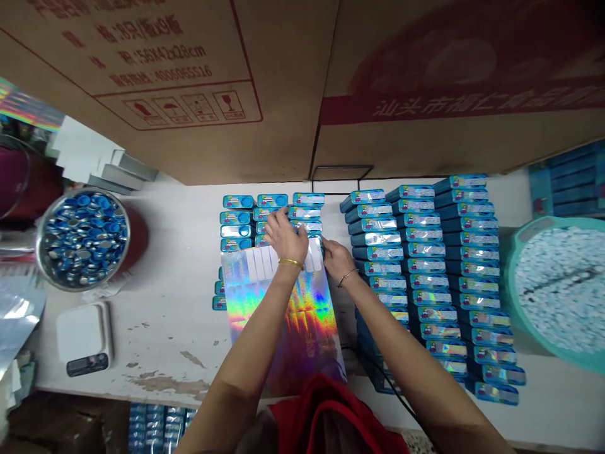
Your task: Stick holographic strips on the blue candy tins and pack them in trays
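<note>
A holographic rainbow card sheet (283, 315) with white strips along its far edge lies on the white table (174, 252), over rows of small blue tins. My left hand (285, 236) rests at the sheet's far edge, fingers curled on a small blue tin (271, 214) in the left group. My right hand (336, 258) presses the sheet's far right corner, fingers bent down on it. A gold bangle sits on my left wrist, a thin bracelet on my right.
Three long rows of blue tins (425, 277) fill the table on the right. A teal basin of white pieces (558, 284) stands far right. A metal bowl of blue caps (82, 236) and a white scale (85, 337) sit left. Big cardboard boxes (293, 82) wall the far side.
</note>
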{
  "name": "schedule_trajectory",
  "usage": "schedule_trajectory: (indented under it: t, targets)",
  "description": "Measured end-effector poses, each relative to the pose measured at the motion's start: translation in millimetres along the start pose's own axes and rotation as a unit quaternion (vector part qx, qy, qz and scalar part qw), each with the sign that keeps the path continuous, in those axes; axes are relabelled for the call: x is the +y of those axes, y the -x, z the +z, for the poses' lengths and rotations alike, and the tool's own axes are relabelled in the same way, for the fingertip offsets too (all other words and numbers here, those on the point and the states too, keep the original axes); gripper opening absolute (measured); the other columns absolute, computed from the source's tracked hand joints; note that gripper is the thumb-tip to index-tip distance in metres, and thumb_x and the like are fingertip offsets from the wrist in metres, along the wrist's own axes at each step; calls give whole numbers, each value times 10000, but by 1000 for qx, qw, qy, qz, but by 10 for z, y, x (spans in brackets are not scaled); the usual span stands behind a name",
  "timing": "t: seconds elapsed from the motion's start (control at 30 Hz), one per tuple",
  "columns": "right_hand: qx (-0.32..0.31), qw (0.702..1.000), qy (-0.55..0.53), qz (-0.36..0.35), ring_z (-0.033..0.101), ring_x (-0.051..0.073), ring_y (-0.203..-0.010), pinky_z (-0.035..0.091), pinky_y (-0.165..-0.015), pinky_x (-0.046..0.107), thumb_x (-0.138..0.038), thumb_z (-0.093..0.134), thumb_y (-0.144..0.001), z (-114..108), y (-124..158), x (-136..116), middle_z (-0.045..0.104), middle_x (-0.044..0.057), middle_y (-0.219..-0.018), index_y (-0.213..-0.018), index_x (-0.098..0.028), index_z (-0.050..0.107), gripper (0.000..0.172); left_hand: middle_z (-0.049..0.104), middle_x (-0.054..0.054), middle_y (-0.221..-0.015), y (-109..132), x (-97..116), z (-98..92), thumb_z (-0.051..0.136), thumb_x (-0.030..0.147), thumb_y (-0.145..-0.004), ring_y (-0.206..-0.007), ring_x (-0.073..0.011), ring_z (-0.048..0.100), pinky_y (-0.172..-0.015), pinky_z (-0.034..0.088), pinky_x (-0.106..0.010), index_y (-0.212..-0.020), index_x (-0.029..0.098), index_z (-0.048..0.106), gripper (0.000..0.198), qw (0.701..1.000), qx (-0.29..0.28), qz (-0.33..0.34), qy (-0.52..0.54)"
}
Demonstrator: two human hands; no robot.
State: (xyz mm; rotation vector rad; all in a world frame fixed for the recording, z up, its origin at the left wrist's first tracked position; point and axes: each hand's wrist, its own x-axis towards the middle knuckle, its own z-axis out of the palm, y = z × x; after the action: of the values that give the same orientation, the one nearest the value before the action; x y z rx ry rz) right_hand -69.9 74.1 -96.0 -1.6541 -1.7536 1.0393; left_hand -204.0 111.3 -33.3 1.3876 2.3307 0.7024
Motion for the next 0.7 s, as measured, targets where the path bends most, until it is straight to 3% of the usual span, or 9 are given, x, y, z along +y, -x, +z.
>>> schedule_trajectory:
  t: [0.1, 0.2, 0.3, 0.37, 0.47, 0.53, 0.7]
  targets:
    - [27, 989, 143, -32, 591, 259, -829, 482, -753, 381, -181, 376, -883, -169, 25, -59, 659, 120, -876, -1324, -141, 569, 483, 606, -112, -1112, -38, -276, -292, 589, 288, -855, -1052, -300, 533, -882, 383, -434, -1066, 210, 589, 225, 995, -23, 88, 41]
    - [84, 977, 161, -109, 550, 278, -927, 449, -809, 414, -224, 345, -943, -194, 58, -401, 625, 144, -974, -1348, -129, 524, 453, 650, -72, -1037, -46, -778, -814, 446, 267, -947, -1009, -231, 555, -883, 376, -382, -1026, 222, 620, 196, 981, -23, 188, 28]
    - [32, 970, 151, -188, 515, 268, -967, 414, -819, 403, -276, 367, -977, 76, 106, -902, 608, 133, -1048, -1225, -177, 603, 357, 648, -79, -1072, -14, -1300, -1280, 462, 267, -943, -1000, -241, 532, -832, 356, -386, -1044, 235, 652, 218, 976, -22, 202, -81]
    - [-24, 962, 168, -214, 499, 261, -960, 389, -799, 389, -292, 395, -983, 364, 125, -1194, 609, 119, -1062, -1167, -198, 626, 311, 637, -88, -1114, 5, -1543, -1438, 486, 289, -935, -998, -250, 518, -795, 343, -385, -1071, 248, 664, 228, 965, -60, 215, -140]
    - [-92, 951, 206, -213, 480, 259, -956, 356, -776, 377, -266, 429, -978, 753, 113, -1418, 613, 113, -1045, -1108, -197, 634, 252, 607, -101, -1202, 3, -1685, -1456, 492, 329, -938, -1033, -259, 503, -795, 334, -392, -1135, 262, 654, 264, 948, -102, 247, -175]
    - [-93, 952, 219, -196, 465, 263, -971, 344, -781, 376, -238, 419, -980, 897, 89, -1431, 605, 122, -1061, -1093, -184, 625, 242, 586, -109, -1250, -18, -1670, -1390, 488, 366, -941, -1065, -269, 490, -808, 335, -400, -1171, 263, 640, 294, 942, -104, 264, -178]
    - [-88, 954, 218, -187, 444, 263, -977, 345, -799, 372, -243, 382, -991, 934, 29, -1308, 579, 122, -1067, -1051, -180, 623, 256, 602, -105, -1230, -58, -1566, -1228, 453, 325, -955, -1092, -271, 483, -829, 342, -413, -1090, 255, 668, 263, 931, -115, 305, -164]
